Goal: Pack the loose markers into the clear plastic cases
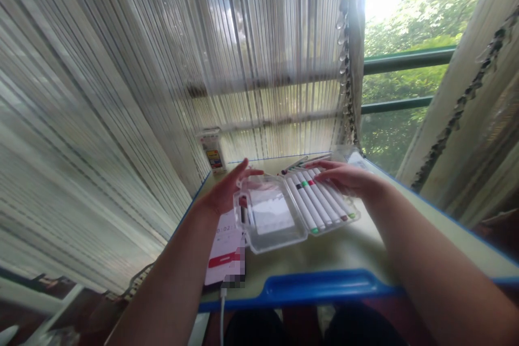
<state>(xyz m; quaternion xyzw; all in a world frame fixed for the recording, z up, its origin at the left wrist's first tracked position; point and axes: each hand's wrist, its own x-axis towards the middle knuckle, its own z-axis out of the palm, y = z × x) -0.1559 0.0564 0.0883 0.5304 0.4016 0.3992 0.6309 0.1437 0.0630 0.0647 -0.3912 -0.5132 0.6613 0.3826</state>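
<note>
A clear plastic marker case (pixel 275 221) lies open on a pale desk with a blue edge (pixel 324 284). Its right half holds several white markers (pixel 318 200) with coloured caps. My left hand (pixel 229 189) is at the far left edge of the lid half, fingers stretched out and touching the plastic. My right hand (pixel 344 177) lies flat over the far ends of the markers, fingers spread. Beyond the case a few loose markers (pixel 300 163) lie on the desk.
A phone (pixel 227 251) with a lit screen and a white cable lies at the desk's near left, partly under my left forearm. A small white box (pixel 213 151) stands at the far left corner. Sheer curtains hang all round; a window with green rails is at the right.
</note>
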